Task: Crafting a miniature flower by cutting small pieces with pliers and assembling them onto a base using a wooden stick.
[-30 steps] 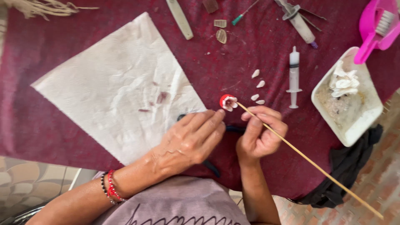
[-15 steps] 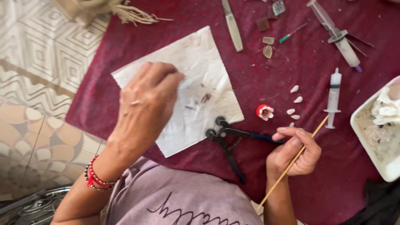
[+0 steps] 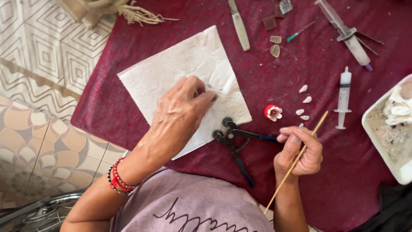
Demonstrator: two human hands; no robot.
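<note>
Head view: looking straight down on a counter (image 3: 326,180) under a dark red cloth, with a patterned tiled floor (image 3: 38,86) to the left.
Left hand (image 3: 182,114): rests on a white paper towel (image 3: 171,73), fingertips pinched together near the towel's right side; whether a small piece sits between them cannot be told.
Right hand (image 3: 298,150): grip closed around a thin wooden stick (image 3: 296,161) that runs slanting from upper right to lower left, its lower end passing the counter's near edge.
Pliers (image 3: 236,141): black, with a spring between the handles, lying just off the towel's lower right corner; one handle tip touches the right hand's fingers.
Red and white piece (image 3: 273,112): small and round, on the cloth just above the right hand, apart from the stick.
White petal chips (image 3: 304,103): a loose cluster right of the red piece.
Syringes: one upright syringe (image 3: 343,96) beside the chips, a larger syringe (image 3: 345,32) at the far right corner.
Tray (image 3: 377,133): white, at the right edge, partly cut off; holds crumpled white scraps (image 3: 397,107) and greyish crumbs.
Far edge: a file (image 3: 239,25), small glass tiles (image 3: 274,41) and a green-handled tool (image 3: 299,32).
Open room: bare cloth lies below the tray and between the towel and the file.
</note>
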